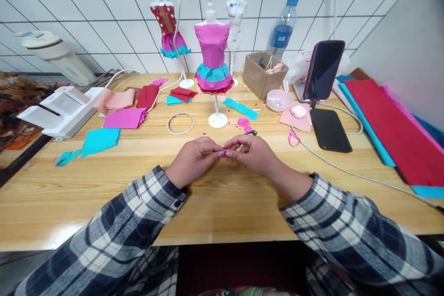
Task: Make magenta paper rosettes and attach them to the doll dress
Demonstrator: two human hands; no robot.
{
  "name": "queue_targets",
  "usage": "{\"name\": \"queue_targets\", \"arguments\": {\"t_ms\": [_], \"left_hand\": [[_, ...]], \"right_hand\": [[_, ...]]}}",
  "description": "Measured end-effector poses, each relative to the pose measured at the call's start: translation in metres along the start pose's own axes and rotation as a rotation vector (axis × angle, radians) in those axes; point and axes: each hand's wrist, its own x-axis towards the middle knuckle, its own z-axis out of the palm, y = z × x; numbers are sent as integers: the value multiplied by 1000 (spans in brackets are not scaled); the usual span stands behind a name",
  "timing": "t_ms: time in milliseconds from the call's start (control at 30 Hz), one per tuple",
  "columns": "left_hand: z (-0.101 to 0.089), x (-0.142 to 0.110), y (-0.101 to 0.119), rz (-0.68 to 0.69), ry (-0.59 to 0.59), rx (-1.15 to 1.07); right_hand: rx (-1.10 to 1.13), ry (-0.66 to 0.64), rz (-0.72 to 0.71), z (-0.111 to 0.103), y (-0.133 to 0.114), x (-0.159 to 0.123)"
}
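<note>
Between my fingertips is a small magenta piece of crepe paper (225,153), pinched from both sides above the table. My left hand (194,159) is closed on its left edge. From the other side my right hand (256,155) pinches the same piece, its other fingers curled. Just beyond my right hand lie scissors (251,133), mostly hidden behind the fingers. Magenta paper rosettes (243,123) and scraps sit behind them. A small dress form in a pink, blue and red paper dress (213,51) stands straight ahead.
Two more dress forms (165,27) stand by the tiled wall. A cardboard box (263,76), a pink bowl of beads (279,100), a propped phone (324,71) and a black power bank (331,130) are right. Crepe sheets (391,125) line the right edge; cut pieces (100,141) lie left.
</note>
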Motion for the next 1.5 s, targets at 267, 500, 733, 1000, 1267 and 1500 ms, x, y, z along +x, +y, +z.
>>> {"name": "queue_targets", "arguments": {"t_ms": [267, 500, 733, 1000, 1267, 1500], "left_hand": [[0, 0, 3, -11, 29, 0], [-3, -1, 9, -73, 59, 35], [-1, 0, 9, -39, 98, 60], [2, 0, 8, -137, 132, -36], [3, 1, 8, -145, 138, 10], [4, 2, 7, -259, 109, -129]], "right_hand": [[-34, -32, -8, 1, -2, -3], [77, -63, 37, 3, -2, -2], [90, -91, 66, 3, -5, -3], [289, -68, 139, 7, -9, -4], [215, -3, 157, 5, -9, -5], [398, -50, 280, 3, -11, -3]]}}
